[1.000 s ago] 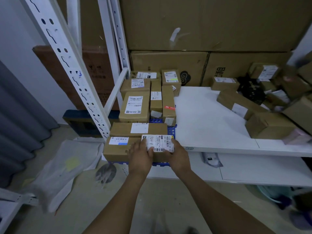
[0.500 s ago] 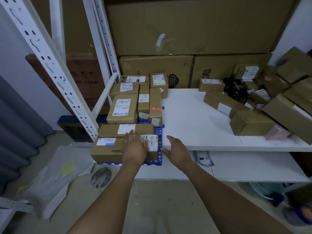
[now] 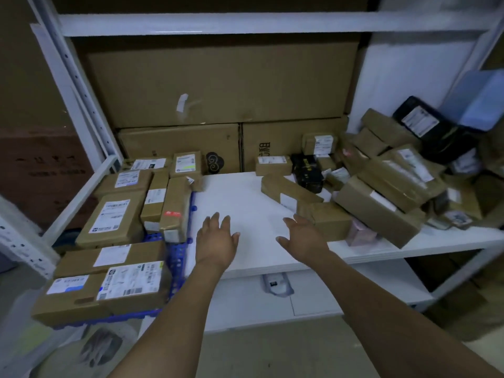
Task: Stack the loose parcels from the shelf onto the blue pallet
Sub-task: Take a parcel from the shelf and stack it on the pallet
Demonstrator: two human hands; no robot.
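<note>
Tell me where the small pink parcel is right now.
In the head view, the pink parcel sits right of centre at the front edge of the white shelf, between the brown box by the right hand and a larger tilted box.

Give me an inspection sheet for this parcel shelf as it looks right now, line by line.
Surface: white shelf board, bare in the middle.
Job's things: blue pallet at left, carrying labelled brown parcels; loose parcels heaped at right on the board.
Clutter: small plastic pouch on the lower shelf; bags on the floor.
Grips: left hand and right hand open, fingers spread above the board, holding nothing.
Cables: nothing seen.
Surroundings: large cartons behind; white rack uprights.
</note>
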